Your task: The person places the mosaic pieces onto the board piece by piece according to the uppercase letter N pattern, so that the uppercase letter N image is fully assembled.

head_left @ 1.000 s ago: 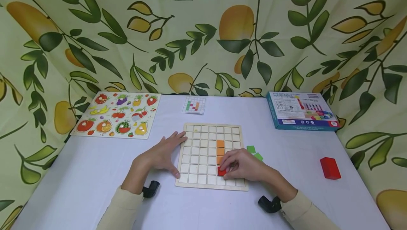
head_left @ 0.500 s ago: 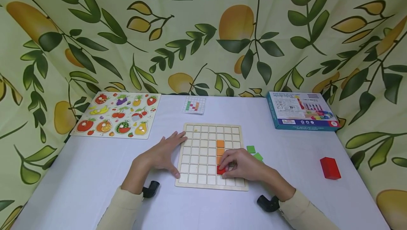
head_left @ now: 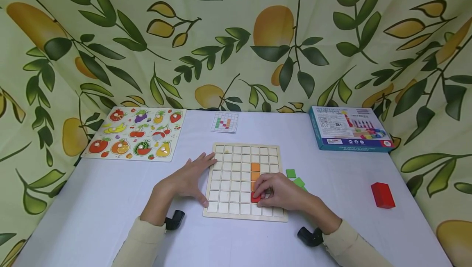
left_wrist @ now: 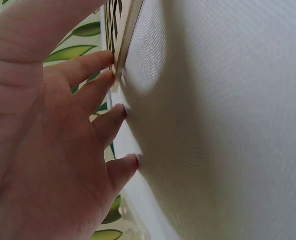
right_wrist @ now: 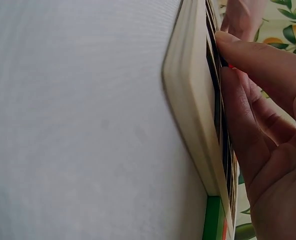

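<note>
Where the board ends, left hand rests.

a fruit board lies well left of a box, before leafy fabric.

A pale cream cloth printed with green leaves and orange-yellow fruit hangs in soft folds behind a white-covered desk and along both its sides. The desk narrows toward its far edge, where it meets the printed backdrop. Diffuse light falls across the scene; a broad, soft-edged shadow darkens the fabric-textured white surface in the left wrist view.
</note>
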Motion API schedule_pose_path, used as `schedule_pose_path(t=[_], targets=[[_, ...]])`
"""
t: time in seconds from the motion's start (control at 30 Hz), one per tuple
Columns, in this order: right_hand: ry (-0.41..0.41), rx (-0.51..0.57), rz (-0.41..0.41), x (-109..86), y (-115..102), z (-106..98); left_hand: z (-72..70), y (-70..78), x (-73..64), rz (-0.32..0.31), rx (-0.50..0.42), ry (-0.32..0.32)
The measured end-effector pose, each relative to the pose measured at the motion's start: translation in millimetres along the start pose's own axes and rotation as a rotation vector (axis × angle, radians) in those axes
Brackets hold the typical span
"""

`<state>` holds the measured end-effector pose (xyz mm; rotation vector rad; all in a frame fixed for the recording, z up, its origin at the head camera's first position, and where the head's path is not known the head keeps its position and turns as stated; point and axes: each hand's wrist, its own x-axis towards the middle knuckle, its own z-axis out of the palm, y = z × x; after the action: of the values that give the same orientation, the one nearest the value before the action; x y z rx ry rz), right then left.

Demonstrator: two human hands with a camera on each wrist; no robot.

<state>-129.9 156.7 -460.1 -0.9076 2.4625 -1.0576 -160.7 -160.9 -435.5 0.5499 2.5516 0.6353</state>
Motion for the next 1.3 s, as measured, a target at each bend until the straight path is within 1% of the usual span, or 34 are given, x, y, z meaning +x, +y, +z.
schedule_pose_path(t=[0.1,0.33,0.4,0.57,0.67,0.9,1.13,1.2,1.3], targets=[[-0.008,0.011,0.004,0.4,0.1,-0.1,-0.3,-0.4,0.0,-0.004,0.003,0.001],[-0.018,0.043,0.000,0.8,-0.2,-1.0,-1.6,-1.4,-1.2,0.024,-0.013,0.006],[-0.016,0.044,0.003,0.2,-0.4,-1.7,-2.1,-0.6,-0.5,0.024,-0.014,0.005],[-0.015,0.050,0.013,-0.8,-0.2,-1.7,-1.1,1.3,0.9,-0.003,-0.018,-0.004],[-0.023,0.055,0.004,-0.9,0.4,-1.4,-0.2,2.1,0.4,-0.019,-0.025,-0.010],[-0.034,0.073,-0.010,0.5,0.6,-0.1,-0.9,1.3,-1.2,-0.024,-0.021,-0.006],[-0.028,0.040,-0.016,1.6,0.0,0.5,-1.3,0.4,-2.6,-0.022,-0.010,0.001],[-0.032,0.059,-0.019,0.9,0.8,-0.6,-1.2,0.7,-2.1,-0.020,-0.012,-0.001],[-0.027,0.118,-0.019,-1.4,3.3,-3.7,-1.1,1.8,-0.8,-0.017,-0.020,-0.005]])
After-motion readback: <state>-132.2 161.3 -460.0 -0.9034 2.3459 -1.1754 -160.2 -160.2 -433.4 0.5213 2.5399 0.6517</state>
